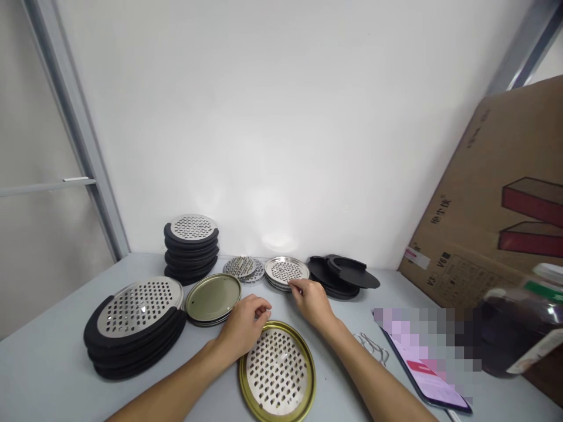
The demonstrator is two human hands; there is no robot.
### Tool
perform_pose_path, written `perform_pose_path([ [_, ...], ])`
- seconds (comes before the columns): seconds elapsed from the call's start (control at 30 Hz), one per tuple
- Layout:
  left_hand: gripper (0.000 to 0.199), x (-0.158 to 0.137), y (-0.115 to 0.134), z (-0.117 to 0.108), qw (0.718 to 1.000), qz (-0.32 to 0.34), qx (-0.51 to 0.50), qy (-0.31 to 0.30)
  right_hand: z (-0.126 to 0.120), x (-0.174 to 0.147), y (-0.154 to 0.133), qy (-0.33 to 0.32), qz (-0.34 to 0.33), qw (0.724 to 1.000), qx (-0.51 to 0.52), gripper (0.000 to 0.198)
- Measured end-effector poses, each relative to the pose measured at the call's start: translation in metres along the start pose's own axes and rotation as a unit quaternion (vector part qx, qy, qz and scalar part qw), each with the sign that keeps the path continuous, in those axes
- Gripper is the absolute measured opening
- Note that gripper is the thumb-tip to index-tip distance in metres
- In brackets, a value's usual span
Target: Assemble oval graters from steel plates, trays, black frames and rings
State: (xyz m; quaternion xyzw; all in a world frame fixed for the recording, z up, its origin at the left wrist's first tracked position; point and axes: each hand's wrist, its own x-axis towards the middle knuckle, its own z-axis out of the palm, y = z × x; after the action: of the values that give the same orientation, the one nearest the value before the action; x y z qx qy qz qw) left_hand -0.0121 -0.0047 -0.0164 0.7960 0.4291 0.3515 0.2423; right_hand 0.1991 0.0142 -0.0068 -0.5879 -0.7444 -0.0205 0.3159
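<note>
My right hand [313, 302] reaches to a small stack of silver perforated grater discs [287, 271], its thumb and fingertips pinched at the near rim of the top one. My left hand [247, 323] hovers loosely curled, a small gap between thumb and fingers and nothing visible in it. Below it, a round grater plate [277, 372] with raised teeth lies in a gold-rimmed round tray [310, 381]. Just left of that hand is a stack of olive-gold metal lids [214, 298]. Loose perforated discs [240, 267] lie behind the lids.
Black-rimmed graters stand in a near-left stack [136, 319] and a far-left stack [191, 246]. Black plastic pieces [343, 275] lie at back right. A bent wire piece [373, 347], a phone [422, 369], a dark-filled jar [519, 322] and a cardboard box [492, 205] occupy the right side.
</note>
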Motion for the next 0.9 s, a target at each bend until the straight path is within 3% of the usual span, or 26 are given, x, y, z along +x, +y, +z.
perform_pose_path([
  [0.13, 0.019, 0.002, -0.001, 0.001, 1.000, 0.010, 0.024, 0.004, -0.001, -0.002, -0.002, 0.006, -0.002, 1.000, 0.011, 0.026],
  [0.4, 0.025, 0.010, -0.003, 0.006, 0.983, 0.134, 0.116, -0.039, 0.004, -0.006, 0.001, -0.002, -0.012, 0.999, 0.030, 0.023],
  [0.67, 0.027, 0.014, 0.004, 0.006, 0.971, 0.161, 0.174, -0.029, 0.007, -0.003, 0.007, -0.001, -0.003, 0.999, 0.034, 0.023],
  [0.9, 0.029, 0.015, 0.006, 0.005, 0.962, 0.169, 0.207, -0.053, 0.005, -0.003, 0.006, -0.007, 0.003, 0.999, 0.033, 0.023],
])
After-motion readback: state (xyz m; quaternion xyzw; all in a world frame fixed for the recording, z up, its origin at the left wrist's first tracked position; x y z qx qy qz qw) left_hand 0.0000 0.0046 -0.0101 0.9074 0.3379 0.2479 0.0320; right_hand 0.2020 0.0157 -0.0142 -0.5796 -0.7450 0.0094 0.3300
